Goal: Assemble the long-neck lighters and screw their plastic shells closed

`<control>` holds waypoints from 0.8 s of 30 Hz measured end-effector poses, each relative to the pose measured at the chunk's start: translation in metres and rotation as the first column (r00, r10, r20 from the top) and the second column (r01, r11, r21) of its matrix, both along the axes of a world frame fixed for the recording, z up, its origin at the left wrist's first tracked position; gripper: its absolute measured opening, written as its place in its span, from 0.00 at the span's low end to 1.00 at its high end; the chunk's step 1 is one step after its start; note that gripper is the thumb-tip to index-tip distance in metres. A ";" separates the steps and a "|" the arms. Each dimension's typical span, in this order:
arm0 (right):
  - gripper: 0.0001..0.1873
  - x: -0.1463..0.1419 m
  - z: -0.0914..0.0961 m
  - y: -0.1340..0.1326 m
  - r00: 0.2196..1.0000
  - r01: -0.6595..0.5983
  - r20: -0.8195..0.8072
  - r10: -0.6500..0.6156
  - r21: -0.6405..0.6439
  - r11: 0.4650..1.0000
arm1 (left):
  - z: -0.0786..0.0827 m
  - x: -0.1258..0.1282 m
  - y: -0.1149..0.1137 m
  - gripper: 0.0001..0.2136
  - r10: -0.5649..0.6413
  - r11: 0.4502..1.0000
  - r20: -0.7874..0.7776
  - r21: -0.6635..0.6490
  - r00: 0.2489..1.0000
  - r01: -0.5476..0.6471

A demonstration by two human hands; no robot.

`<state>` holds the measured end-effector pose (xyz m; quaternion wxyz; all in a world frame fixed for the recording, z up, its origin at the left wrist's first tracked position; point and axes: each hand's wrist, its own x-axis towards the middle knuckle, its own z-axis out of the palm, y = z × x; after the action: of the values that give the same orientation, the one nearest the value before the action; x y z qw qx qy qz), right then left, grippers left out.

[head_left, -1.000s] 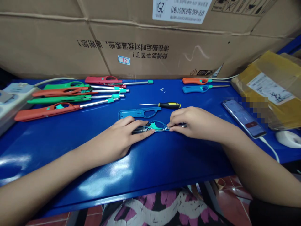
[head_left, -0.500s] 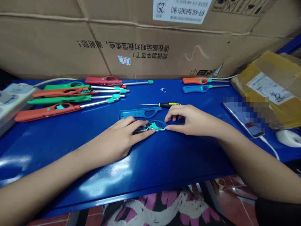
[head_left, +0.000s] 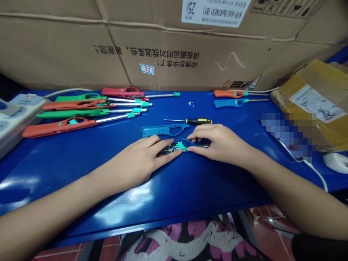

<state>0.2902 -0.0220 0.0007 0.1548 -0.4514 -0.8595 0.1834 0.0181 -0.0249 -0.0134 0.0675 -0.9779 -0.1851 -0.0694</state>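
Observation:
An opened blue lighter body (head_left: 181, 145) with a teal trigger and dark inner parts lies flat on the blue table (head_left: 174, 188). My left hand (head_left: 141, 159) presses its fingers down on the lighter's left end. My right hand (head_left: 219, 142) pinches the lighter's right end, where a thin metal tube sticks out. Just behind lies the lighter's detached blue shell half (head_left: 163, 129). A black-and-yellow screwdriver (head_left: 194, 121) rests beyond that, close to my right fingers.
Several red and green long-nosed lighters (head_left: 81, 110) lie at the back left. An orange lighter (head_left: 231, 94) and a blue lighter (head_left: 231, 103) lie at the back right. A large cardboard box (head_left: 163, 43) walls the back. A yellow parcel (head_left: 312, 98) and a white power strip (head_left: 11, 116) flank the table.
My right hand drew back from the lighter's right end toward the screwdriver, then returned and pinches the end again. My left hand stayed on the lighter. The camera shifted slightly.

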 end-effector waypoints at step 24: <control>0.10 0.005 -0.002 0.008 0.989 -0.098 -0.125 0.083 -0.115 0.989 | 0.001 -0.006 0.006 0.24 -0.016 0.994 0.056 -0.103 0.998 0.022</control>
<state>0.2952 -0.0135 -0.0017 0.1698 -0.4086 -0.8556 0.2685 0.0118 -0.0193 -0.0128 0.0110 -0.9795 -0.1810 -0.0874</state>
